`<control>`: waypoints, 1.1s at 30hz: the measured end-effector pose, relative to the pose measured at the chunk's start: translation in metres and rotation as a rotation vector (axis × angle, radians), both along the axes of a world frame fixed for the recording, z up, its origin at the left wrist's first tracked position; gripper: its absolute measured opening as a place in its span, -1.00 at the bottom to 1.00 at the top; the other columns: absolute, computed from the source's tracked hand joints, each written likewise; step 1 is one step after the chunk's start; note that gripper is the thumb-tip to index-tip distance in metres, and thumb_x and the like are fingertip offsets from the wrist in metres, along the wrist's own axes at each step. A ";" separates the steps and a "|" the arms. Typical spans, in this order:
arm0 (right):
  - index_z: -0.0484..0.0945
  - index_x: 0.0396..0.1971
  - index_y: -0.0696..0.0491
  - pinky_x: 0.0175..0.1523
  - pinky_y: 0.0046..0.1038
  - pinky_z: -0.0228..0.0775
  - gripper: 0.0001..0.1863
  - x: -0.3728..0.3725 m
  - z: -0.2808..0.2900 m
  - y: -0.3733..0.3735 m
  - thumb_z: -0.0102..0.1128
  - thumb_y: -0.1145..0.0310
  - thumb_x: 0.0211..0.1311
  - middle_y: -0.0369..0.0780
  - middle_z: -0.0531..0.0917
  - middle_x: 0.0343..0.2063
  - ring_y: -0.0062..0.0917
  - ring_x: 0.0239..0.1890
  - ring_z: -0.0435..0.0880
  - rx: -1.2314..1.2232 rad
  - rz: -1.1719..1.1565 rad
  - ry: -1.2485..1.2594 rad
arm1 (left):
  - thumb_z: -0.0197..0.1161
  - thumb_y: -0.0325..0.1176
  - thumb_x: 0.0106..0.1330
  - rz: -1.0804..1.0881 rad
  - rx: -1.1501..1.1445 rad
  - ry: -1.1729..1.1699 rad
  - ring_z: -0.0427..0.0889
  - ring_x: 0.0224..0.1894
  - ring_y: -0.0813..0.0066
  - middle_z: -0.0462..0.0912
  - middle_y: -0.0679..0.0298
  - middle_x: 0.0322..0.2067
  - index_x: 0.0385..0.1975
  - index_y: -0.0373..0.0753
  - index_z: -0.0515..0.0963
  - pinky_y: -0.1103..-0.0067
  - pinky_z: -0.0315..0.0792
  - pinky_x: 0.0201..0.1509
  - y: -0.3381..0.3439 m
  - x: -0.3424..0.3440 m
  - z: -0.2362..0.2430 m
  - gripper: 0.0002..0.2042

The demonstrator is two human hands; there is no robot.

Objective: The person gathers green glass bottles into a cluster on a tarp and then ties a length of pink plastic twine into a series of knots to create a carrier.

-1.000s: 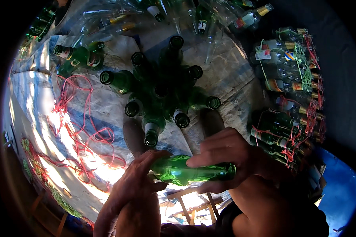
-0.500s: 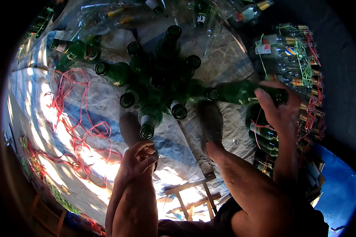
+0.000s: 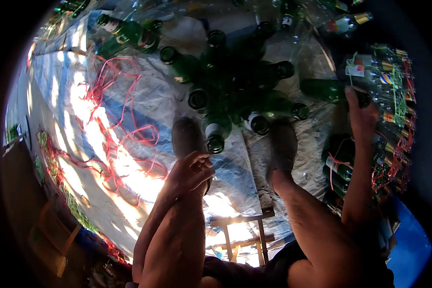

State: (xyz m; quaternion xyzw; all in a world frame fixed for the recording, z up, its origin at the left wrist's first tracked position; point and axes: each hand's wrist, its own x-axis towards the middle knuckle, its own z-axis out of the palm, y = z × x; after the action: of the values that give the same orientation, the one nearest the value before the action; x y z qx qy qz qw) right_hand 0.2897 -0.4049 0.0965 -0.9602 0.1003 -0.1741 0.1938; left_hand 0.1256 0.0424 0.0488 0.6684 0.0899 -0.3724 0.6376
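Observation:
My right hand (image 3: 362, 110) grips a green glass bottle (image 3: 324, 90) by its neck end, holding it out to the right beside the tied bottle bundles. My left hand (image 3: 194, 170) rests near my left knee, fingers loosely curled and apart with nothing in them, just below the nearest bottle (image 3: 215, 129) of a cluster of several green bottles (image 3: 180, 65) standing on the floor around my shoed feet (image 3: 283, 144).
A dirty striped tarp (image 3: 134, 110) covers the floor, with tangled red twine (image 3: 129, 134) at left. Tied bottle bundles (image 3: 384, 86) line the right side; loose bottles (image 3: 139, 36) lie toward the back. A small wooden frame (image 3: 240, 220) is between my legs, a blue object (image 3: 408, 249) lower right.
A second ago both hands held the green bottle over my lap; my left hand has let go, and my right hand has carried it out to the right. The view has shifted.

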 end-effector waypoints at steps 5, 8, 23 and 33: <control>0.69 -0.11 0.18 -0.29 -0.40 0.44 -0.41 0.006 0.008 -0.018 0.42 -0.09 0.16 -0.21 0.71 -0.38 -0.51 -0.44 0.61 0.174 -0.021 0.188 | 0.37 -0.34 0.33 0.016 0.032 -0.026 0.67 -0.10 0.45 0.69 0.12 -0.19 0.10 -0.45 0.48 0.52 0.56 0.04 -0.008 -0.001 -0.014 -0.57; 0.70 -0.16 0.17 -0.29 -0.35 0.46 -0.28 0.010 -0.004 -0.013 0.37 -0.28 0.09 -0.18 0.67 -0.49 -0.43 -0.47 0.62 0.151 -0.104 0.159 | 0.33 -0.36 0.37 0.032 0.013 -0.022 0.64 -0.03 0.45 0.67 0.14 -0.15 0.16 -0.43 0.46 0.49 0.49 0.13 0.000 -0.003 -0.012 -0.57; 0.64 0.08 0.10 -0.06 -0.36 0.48 -0.21 0.024 -0.035 -0.043 0.27 -0.33 0.13 -0.14 0.69 -0.30 -0.39 -0.30 0.65 0.000 -0.207 0.522 | 0.27 -0.36 0.41 0.431 0.055 -0.168 0.68 -0.28 0.52 0.71 0.20 -0.34 -0.07 -0.43 0.58 0.56 0.58 -0.19 0.012 -0.010 -0.016 -0.75; 0.65 -0.02 0.16 -0.27 -0.47 0.44 -0.26 0.003 -0.047 -0.043 0.34 -0.26 0.14 -0.24 0.68 -0.24 -0.54 -0.36 0.57 0.182 -0.029 0.407 | 0.31 -0.46 0.31 0.730 0.629 -0.311 0.63 -0.34 0.55 0.68 0.23 -0.37 -0.11 -0.40 0.58 0.59 0.52 -0.18 0.087 -0.023 -0.037 -0.78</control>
State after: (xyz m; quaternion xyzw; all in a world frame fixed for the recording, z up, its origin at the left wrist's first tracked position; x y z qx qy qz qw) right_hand 0.2929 -0.4476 0.0490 -0.9525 0.1664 0.0305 0.2530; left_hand 0.1031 0.1296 0.0120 0.8006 0.3295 0.0238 0.4999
